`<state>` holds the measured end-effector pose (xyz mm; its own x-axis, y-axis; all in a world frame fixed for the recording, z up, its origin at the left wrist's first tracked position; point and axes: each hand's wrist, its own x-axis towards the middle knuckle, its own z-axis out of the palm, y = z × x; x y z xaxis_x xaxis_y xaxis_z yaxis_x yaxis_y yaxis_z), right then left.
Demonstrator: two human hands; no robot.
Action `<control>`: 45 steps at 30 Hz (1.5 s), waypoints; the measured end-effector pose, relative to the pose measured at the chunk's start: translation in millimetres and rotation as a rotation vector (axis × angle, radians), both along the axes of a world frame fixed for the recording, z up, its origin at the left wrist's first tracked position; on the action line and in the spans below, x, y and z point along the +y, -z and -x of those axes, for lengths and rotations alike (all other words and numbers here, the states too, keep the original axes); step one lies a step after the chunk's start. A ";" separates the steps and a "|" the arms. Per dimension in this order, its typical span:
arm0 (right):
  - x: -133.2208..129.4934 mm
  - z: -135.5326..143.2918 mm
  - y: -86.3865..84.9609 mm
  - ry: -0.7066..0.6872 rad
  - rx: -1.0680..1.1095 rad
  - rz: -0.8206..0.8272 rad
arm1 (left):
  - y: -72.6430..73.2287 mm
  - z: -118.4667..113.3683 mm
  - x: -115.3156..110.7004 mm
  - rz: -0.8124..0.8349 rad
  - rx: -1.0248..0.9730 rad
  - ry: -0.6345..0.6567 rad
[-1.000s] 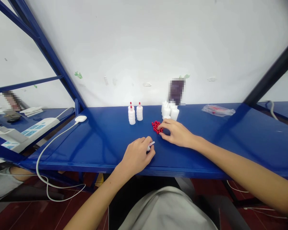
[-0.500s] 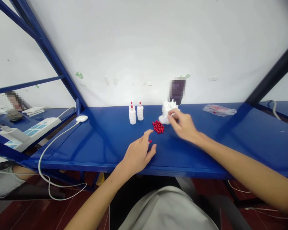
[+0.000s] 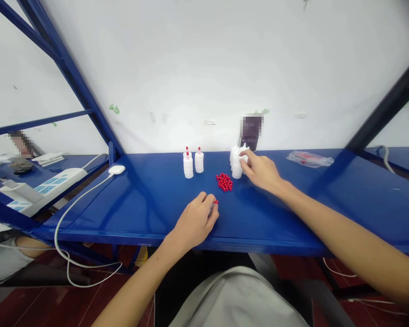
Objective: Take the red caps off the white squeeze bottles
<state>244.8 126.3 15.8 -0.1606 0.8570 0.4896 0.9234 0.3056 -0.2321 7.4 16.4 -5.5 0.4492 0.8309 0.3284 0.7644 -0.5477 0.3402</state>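
My left hand is closed near the table's front edge, around a small item with a red tip, mostly hidden by the fingers. Behind it lies a cluster of small red caps. My right hand is at the group of white bottles right of the caps, its thumb and forefinger curled at the upper part of one; whether they grip it cannot be made out. Three white bottles with red tips stand upright to the left, behind the caps.
A dark phone-like object leans on the wall behind the bottles. A clear plastic bag with something red lies right on the blue table. A white round device with a cable and a power strip are left.
My left hand has closed its fingers around the red-tipped item. My right hand has shifted slightly, and the white bottle that was tilted or blurred beside it no longer shows so.
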 end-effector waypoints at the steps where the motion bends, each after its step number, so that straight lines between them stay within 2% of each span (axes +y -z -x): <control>1: -2.4 0.7 -1.0 -0.007 0.011 -0.011 | -0.6 -0.1 -0.5 -0.004 0.009 0.000; 3: -12.1 4.4 -3.2 -0.089 0.035 -0.014 | -1.7 -0.1 -1.6 -0.009 0.027 0.001; 5: -28.1 12.2 -4.2 -0.286 0.028 0.042 | -2.0 0.3 -2.2 -0.008 0.030 0.006; 8: -54.9 29.4 -1.7 -0.663 -0.059 0.185 | 0.5 1.3 -0.6 -0.002 -0.008 0.025; 10: -67.7 40.4 1.6 -0.777 -0.094 0.236 | 3.3 1.9 1.5 0.000 -0.028 0.029; 13: -75.9 49.9 4.7 -0.768 -0.116 0.250 | 6.2 1.2 3.9 0.004 -0.019 0.018; 21: -78.8 54.0 0.3 -0.589 -0.364 0.222 | 4.1 -2.1 0.3 -0.026 0.136 -0.007; 26: -82.5 60.4 -0.8 -0.536 -0.334 0.324 | 3.3 -4.1 -1.8 -0.081 0.221 -0.054; 31: -83.3 61.2 -0.5 -0.555 -0.243 0.334 | 1.5 -7.2 -4.1 -0.128 0.274 -0.114; 33: -80.9 58.6 1.3 -0.584 -0.252 0.311 | 1.8 -6.8 -3.9 -0.136 0.262 -0.086; 37: -73.2 49.7 7.2 -0.693 -0.393 0.208 | 2.8 -3.8 -2.1 -0.116 0.212 0.052; 40: -70.2 45.9 9.9 -0.686 -0.460 0.141 | 0.8 -1.9 -1.5 -0.087 0.127 0.112; 43: -71.7 48.4 9.6 -0.677 -0.447 0.145 | -1.9 -2.0 -2.4 -0.066 0.066 0.134; 45: -72.7 50.7 8.2 -0.666 -0.402 0.178 | -1.5 -3.1 -4.2 -0.109 0.084 0.091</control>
